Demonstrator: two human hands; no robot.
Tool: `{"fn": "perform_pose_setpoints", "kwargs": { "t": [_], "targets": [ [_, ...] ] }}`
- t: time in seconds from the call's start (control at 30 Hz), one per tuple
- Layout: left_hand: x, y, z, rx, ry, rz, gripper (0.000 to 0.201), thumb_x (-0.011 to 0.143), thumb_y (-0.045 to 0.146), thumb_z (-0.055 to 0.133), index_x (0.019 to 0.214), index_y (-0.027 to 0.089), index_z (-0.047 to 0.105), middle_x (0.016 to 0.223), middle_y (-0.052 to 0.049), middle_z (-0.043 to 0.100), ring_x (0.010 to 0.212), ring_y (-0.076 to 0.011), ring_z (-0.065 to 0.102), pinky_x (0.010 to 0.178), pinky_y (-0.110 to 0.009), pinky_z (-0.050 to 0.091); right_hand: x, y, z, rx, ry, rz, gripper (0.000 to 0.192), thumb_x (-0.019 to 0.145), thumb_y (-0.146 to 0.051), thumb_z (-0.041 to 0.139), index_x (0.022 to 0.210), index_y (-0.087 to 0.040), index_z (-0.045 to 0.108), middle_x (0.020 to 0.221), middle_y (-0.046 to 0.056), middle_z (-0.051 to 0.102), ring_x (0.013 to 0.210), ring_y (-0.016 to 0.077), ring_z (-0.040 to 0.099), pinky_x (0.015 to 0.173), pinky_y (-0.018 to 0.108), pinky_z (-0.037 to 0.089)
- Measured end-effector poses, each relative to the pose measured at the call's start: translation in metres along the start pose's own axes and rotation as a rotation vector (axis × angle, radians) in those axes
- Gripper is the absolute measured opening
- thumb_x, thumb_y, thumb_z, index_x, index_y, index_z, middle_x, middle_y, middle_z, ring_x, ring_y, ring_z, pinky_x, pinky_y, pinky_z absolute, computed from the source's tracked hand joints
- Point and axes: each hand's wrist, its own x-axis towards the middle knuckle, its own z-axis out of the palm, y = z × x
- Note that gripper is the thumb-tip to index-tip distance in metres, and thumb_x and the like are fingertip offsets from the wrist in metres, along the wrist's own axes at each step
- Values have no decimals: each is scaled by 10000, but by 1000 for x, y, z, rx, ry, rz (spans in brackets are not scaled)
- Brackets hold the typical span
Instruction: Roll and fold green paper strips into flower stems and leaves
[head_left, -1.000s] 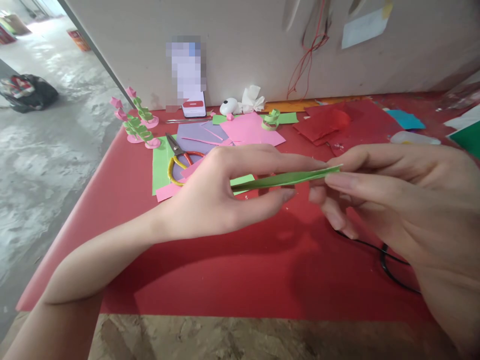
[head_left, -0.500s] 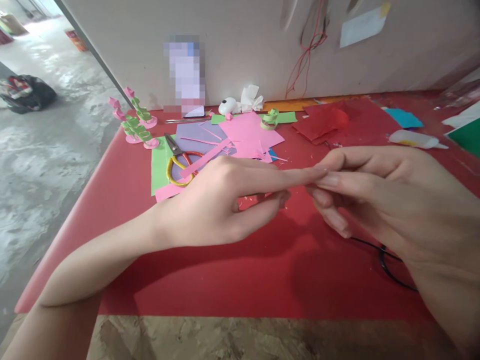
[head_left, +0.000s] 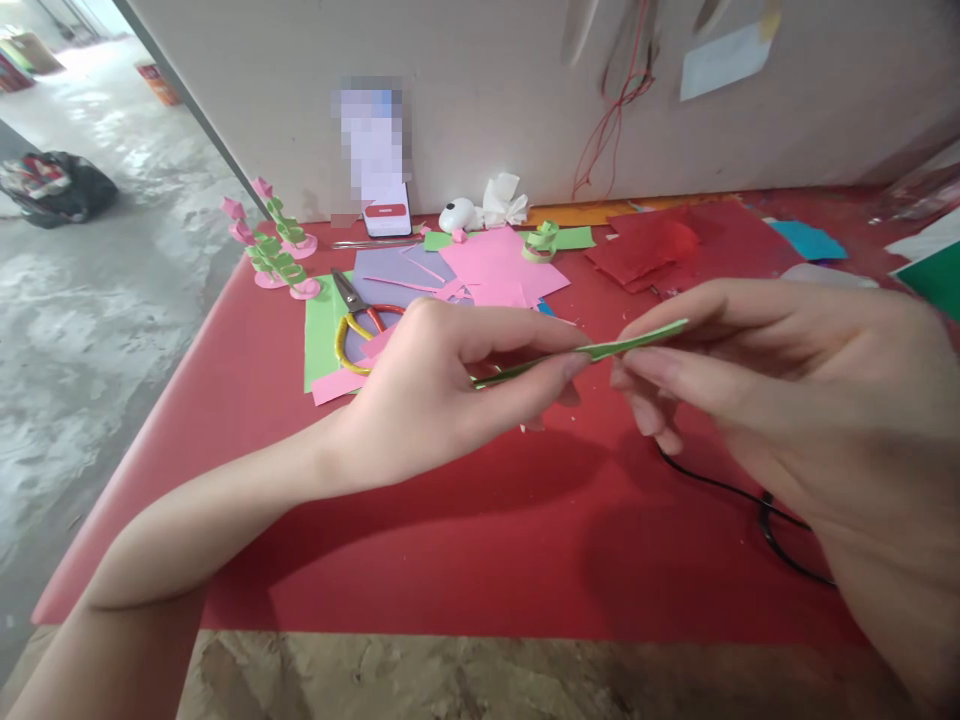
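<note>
A narrow folded green paper strip (head_left: 622, 347) is held above the red table (head_left: 465, 540) between both hands. My left hand (head_left: 442, 390) pinches its left half between thumb and fingers. My right hand (head_left: 795, 390) grips the strip's right end between thumb and forefinger. Seen nearly edge-on, the strip slopes up to the right.
Behind the hands lie pink, purple and green paper sheets (head_left: 495, 265), scissors with yellow-red handles (head_left: 360, 315), and pink-green paper flowers (head_left: 274, 245). A phone (head_left: 386, 205) leans on the wall. Red paper (head_left: 660, 245) and a black cable (head_left: 765, 505) sit to the right.
The strip was mostly hidden between the touching fingertips half a second ago. Now it shows again, thinner and tilted, with the hands slightly apart.
</note>
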Motion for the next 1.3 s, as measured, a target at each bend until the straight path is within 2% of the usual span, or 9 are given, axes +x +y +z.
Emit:
{"fn": "perform_pose_setpoints", "kwargs": {
  "t": [0.1, 0.3, 0.47, 0.6, 0.73, 0.83, 1.03, 1.2, 1.3],
  "targets": [
    [-1, -2, 2, -19, -26, 2, 144, 836, 191, 563, 793, 136, 689, 649, 22, 703, 548, -43, 632, 509, -93, 490, 0, 0, 3, -5, -33, 33, 54, 763, -215, 651, 746, -263, 669, 475, -76, 563, 403, 68, 546, 403, 160, 477],
    [-2, -3, 3, 76, 6, 40, 112, 814, 151, 582, 793, 113, 685, 662, 13, 706, 597, -52, 650, 553, -93, 499, -2, 1, 9, -47, 22, -7, 81, 754, -203, 651, 732, -280, 664, 457, -109, 550, 378, 39, 525, 356, 106, 426],
    [-2, -5, 3, 248, -19, 158, 115, 840, 125, 541, 789, 125, 644, 626, 32, 685, 531, -19, 580, 510, -95, 432, -4, 2, 11, -105, 70, -51, 77, 740, -211, 661, 744, -287, 671, 459, -108, 532, 359, 25, 493, 302, 98, 363],
    [-3, -9, 5, 308, -14, 249, 107, 859, 102, 504, 819, 105, 603, 610, 40, 665, 486, 4, 528, 470, -87, 391, -2, 6, 13, -108, 83, -77, 80, 739, -192, 649, 745, -271, 663, 447, -105, 521, 349, 26, 484, 301, 101, 362],
    [-4, -13, 7, 361, 71, 262, 84, 857, 140, 538, 829, 125, 616, 645, 37, 677, 527, -11, 581, 504, -97, 430, -2, 5, 14, -77, 99, -28, 83, 729, -166, 633, 716, -245, 653, 447, -95, 525, 352, 31, 484, 280, 103, 328],
    [-3, -15, 8, 399, 162, 354, 61, 824, 119, 579, 854, 145, 625, 688, 38, 690, 547, -23, 592, 522, -109, 466, -1, 2, 16, 0, 100, 56, 93, 731, -146, 611, 681, -223, 623, 425, -93, 524, 327, 21, 454, 265, 93, 281],
    [-1, -19, 8, 400, 198, 537, 101, 808, 75, 587, 878, 114, 649, 845, -39, 713, 791, -47, 662, 686, -109, 529, 0, 5, 18, 146, 29, 102, 104, 736, -152, 565, 665, -223, 595, 463, -75, 545, 386, 42, 513, 347, 105, 387],
    [-4, -25, 10, 506, 251, 619, 169, 766, 30, 609, 896, 118, 671, 841, -44, 705, 682, -58, 638, 555, -160, 508, 1, 6, 17, 223, -11, 163, 118, 729, -144, 544, 657, -226, 589, 463, -78, 520, 367, 52, 497, 337, 141, 394],
    [-5, -27, 11, 567, 276, 659, 193, 761, 7, 592, 885, 130, 674, 825, -33, 701, 657, -64, 627, 546, -166, 501, 1, 7, 18, 256, -28, 187, 145, 713, -109, 519, 630, -214, 576, 457, -78, 513, 358, 47, 490, 332, 140, 386]
  ]
}}
